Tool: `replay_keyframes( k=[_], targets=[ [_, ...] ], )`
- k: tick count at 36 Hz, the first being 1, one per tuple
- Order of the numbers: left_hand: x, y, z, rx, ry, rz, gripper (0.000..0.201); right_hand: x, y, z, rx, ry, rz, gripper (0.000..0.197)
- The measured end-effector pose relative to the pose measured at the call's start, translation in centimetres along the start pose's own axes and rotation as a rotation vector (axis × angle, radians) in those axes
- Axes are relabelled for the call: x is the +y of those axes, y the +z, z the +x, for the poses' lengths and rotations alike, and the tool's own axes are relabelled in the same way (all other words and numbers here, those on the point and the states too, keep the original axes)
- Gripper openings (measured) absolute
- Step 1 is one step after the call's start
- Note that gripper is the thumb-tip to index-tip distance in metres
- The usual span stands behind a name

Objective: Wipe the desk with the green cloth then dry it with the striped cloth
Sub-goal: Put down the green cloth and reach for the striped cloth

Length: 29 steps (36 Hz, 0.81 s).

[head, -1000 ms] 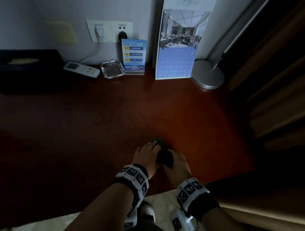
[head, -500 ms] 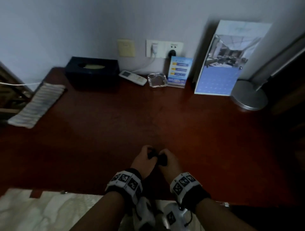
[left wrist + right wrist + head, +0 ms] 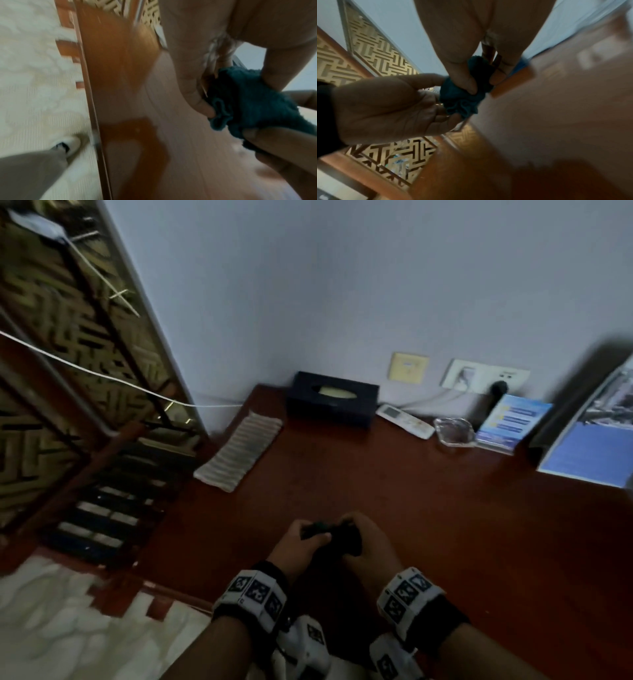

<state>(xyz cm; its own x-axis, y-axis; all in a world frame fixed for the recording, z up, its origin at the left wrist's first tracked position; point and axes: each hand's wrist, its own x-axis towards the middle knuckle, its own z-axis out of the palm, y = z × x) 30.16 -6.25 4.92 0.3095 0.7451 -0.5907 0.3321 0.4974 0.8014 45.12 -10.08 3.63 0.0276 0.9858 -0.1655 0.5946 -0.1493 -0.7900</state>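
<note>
The green cloth (image 3: 337,537) is bunched into a small dark wad, held between both hands just above the red-brown desk (image 3: 428,525) near its front edge. My left hand (image 3: 310,537) pinches its left side; the left wrist view shows the teal terry cloth (image 3: 252,102) between thumb and fingers. My right hand (image 3: 354,539) grips the other side, its thumb pressed into the cloth (image 3: 462,100). The striped cloth (image 3: 239,453) lies folded flat at the desk's far left edge, well away from both hands.
Along the wall stand a dark tissue box (image 3: 332,400), a white remote (image 3: 406,419), a glass ashtray (image 3: 454,431), a blue card stand (image 3: 513,422) and a large calendar board (image 3: 596,450). A white cable (image 3: 102,376) runs past a patterned screen on the left.
Both hands have gathered the cloth off the desk into a wad and now hold it up between them. The head view has swung left, bringing the striped cloth into sight.
</note>
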Motion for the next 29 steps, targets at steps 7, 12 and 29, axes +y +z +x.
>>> replay_keyframes(
  k=[7,12,29],
  targets=[
    [-1.8,-13.0,0.8,0.090,0.023,-0.010,0.015,-7.7,8.2,5.4,-0.014,0.068,0.050,0.039],
    [-2.9,-19.1,1.1,0.130,0.027,-0.044,0.017,-12.1,12.6,8.2,-0.038,0.069,0.012,0.027],
    [-5.8,-26.7,5.3,0.175,0.100,0.331,0.026,-13.2,21.9,11.5,-0.006,0.401,-0.005,0.033]
  ],
)
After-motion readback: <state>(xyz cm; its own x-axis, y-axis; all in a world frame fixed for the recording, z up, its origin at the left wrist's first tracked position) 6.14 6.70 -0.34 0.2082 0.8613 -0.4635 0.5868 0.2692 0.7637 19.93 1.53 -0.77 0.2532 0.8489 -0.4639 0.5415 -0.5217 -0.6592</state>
